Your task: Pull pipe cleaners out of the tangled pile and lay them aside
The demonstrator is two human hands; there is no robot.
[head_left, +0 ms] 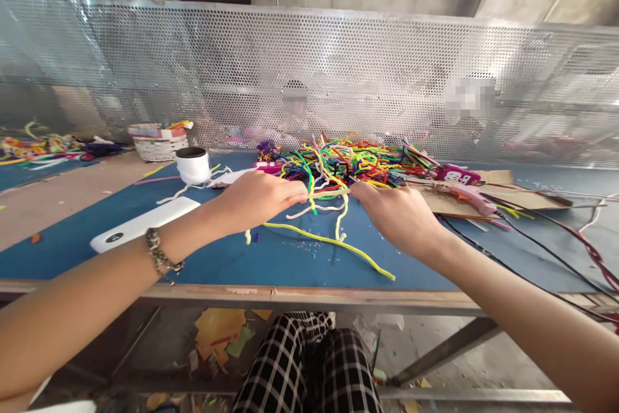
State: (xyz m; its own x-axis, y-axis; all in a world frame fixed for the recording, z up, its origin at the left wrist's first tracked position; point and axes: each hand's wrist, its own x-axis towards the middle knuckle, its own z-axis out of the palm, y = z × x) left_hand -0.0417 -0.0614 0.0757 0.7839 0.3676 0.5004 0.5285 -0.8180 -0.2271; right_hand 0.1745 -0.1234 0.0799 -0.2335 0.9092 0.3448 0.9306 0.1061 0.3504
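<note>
My left hand [261, 199] and my right hand [401, 214] are both closed, a short gap apart, above the blue table. A pale yellow-green cord [329, 194] stretches nearly level between their fingertips, and each hand grips one end. Behind them lies a tangled heap of coloured cords [367, 158]; some strands droop in front of it, close to my fingers. One long yellow cord [333, 242] lies loose on the table below my hands. Small scraps are scattered around it. My fingers partly hide the ends of the held cord.
A white phone [145, 225] lies near my left forearm, with a white cup-shaped spool [193, 167] and a basket [158, 142] beyond. At right, a pink glue gun [471, 197] rests by cardboard [527, 195] and trailing cables [527, 239]. A perforated metal screen [367, 65] closes off the back.
</note>
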